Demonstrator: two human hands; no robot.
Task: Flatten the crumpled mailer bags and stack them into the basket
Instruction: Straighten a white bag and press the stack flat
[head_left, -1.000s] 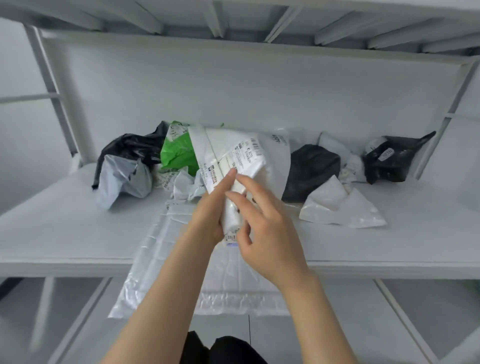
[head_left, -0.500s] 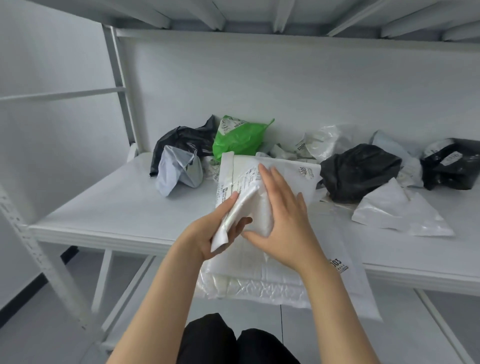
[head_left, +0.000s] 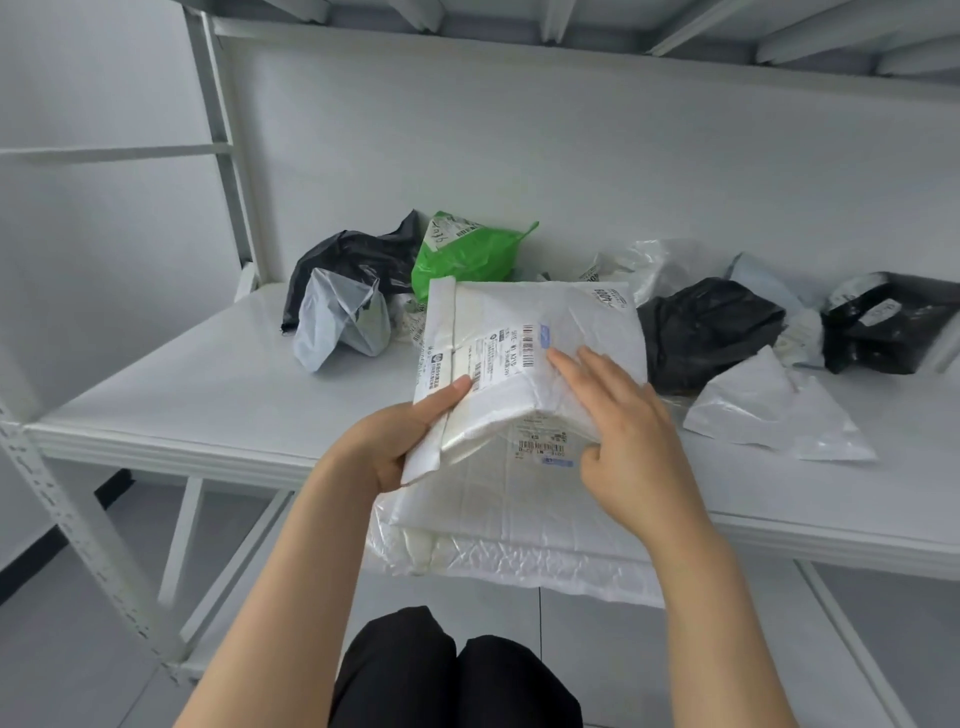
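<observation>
Left hand (head_left: 410, 441) grips the near-left edge of the white mailer bag (head_left: 587, 322), thumb on top beside the shipping label (head_left: 498, 353) and the other fingers hidden beneath. Right hand (head_left: 623, 436) lies on the bag's upper face with fingers (head_left: 582, 374) straight and flat. Its thumb sits at the near edge, and I cannot tell whether it hooks under.

The bag is held tilted, its near edge raised just above a stack of flattened white mailers (head_left: 493, 519). That stack rests on the front of the white shelf (head_left: 182, 395) and overhangs its lip.

Crumpled bags sit at the back of the shelf:
- 1 green mailer (head_left: 467, 254).
- 1 black bag (head_left: 353, 260), with a pale grey bag (head_left: 337, 317) in front of it.
- 2 further black bags (head_left: 711, 332) (head_left: 893, 322) to the right.
- 1 white bag (head_left: 769, 410), lying near them.
</observation>
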